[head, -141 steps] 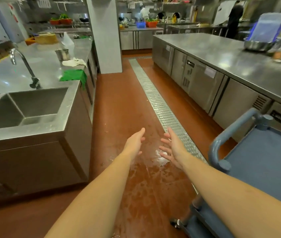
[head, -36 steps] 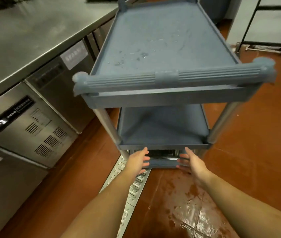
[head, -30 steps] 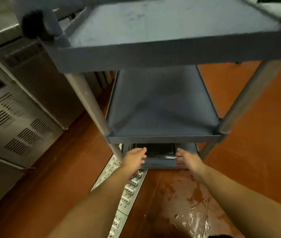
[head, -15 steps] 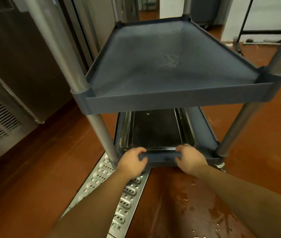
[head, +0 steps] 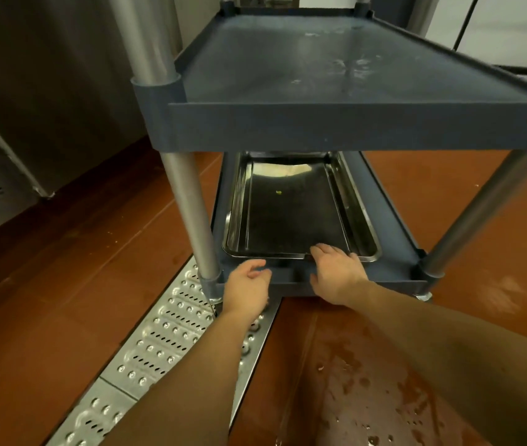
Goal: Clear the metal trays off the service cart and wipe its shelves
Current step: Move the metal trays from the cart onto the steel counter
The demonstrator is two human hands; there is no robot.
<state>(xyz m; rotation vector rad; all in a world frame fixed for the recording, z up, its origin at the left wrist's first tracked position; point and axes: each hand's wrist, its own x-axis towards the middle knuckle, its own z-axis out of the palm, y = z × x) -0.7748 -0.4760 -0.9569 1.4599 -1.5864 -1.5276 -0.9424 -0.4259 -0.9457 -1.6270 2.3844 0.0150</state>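
Wet red floor, drain grate at 7 o'clock. Left hand sits loosely curled at the bottom shelf lip, holding nothing. Right hand lays flat fingers on the near rim of the metal tray, which lies on that shelf at 12 o'clock. Step looks like starting tray removal. Next move needs 2 hands gripping the rim and a level slide out under the middle shelf. Wiping not yet begun.

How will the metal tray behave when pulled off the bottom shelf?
The metal tray has a formed rim, so probably stays stiff. Its glossy surface may be slippery. The raised lip of the bottom shelf may block sliding.
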